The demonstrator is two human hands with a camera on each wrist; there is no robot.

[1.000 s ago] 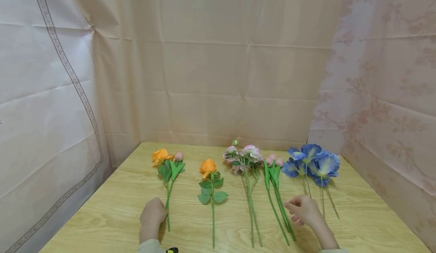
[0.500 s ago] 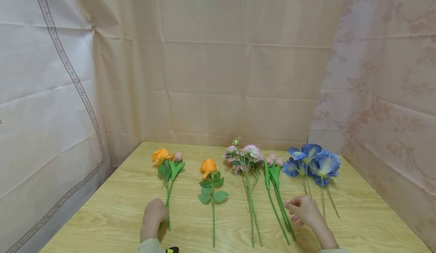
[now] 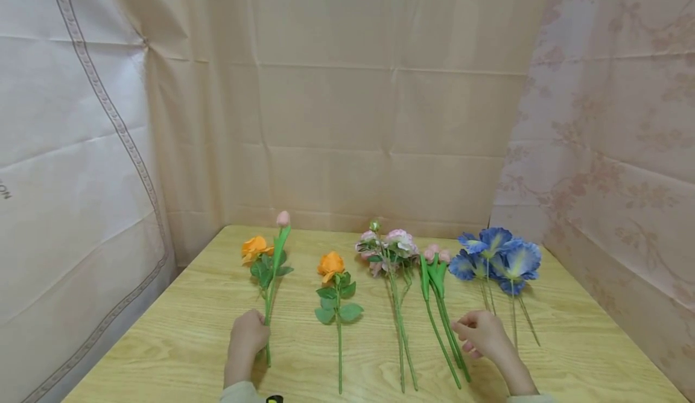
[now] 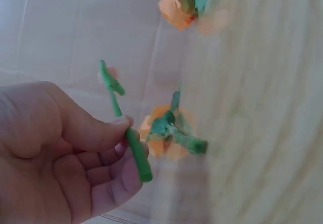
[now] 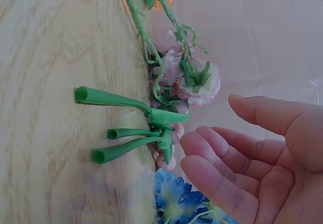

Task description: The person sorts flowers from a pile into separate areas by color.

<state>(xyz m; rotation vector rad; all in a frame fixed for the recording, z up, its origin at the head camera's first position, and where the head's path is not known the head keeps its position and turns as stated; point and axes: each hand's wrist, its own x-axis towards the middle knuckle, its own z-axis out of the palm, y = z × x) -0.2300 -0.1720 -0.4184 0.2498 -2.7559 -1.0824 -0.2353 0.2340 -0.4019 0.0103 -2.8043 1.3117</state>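
Note:
My left hand (image 3: 247,335) pinches the green stem of a pink tulip (image 3: 283,219) between thumb and fingers, and the bloom is raised above the table. In the left wrist view the tulip's stem (image 4: 138,154) sticks out below the fingertips. An orange rose (image 3: 256,248) with dark leaves lies right beside it. My right hand (image 3: 485,333) holds nothing; its fingers are loosely bent, with a gap between thumb and fingertips in the right wrist view. Nearest to it are several green-stemmed pink tulips (image 3: 438,276) lying on the table.
Another orange rose (image 3: 332,265) lies mid-left on the wooden table (image 3: 190,318). Pink-and-white peonies (image 3: 400,244) lie right of it, and blue flowers (image 3: 519,262) at the far right. A beige cloth (image 3: 326,119) hangs behind the table.
My left hand has taken hold of the pink tulip and lifted it; its bloom rose from beside the orange rose and its leaf turned. The right hand has stayed in place.

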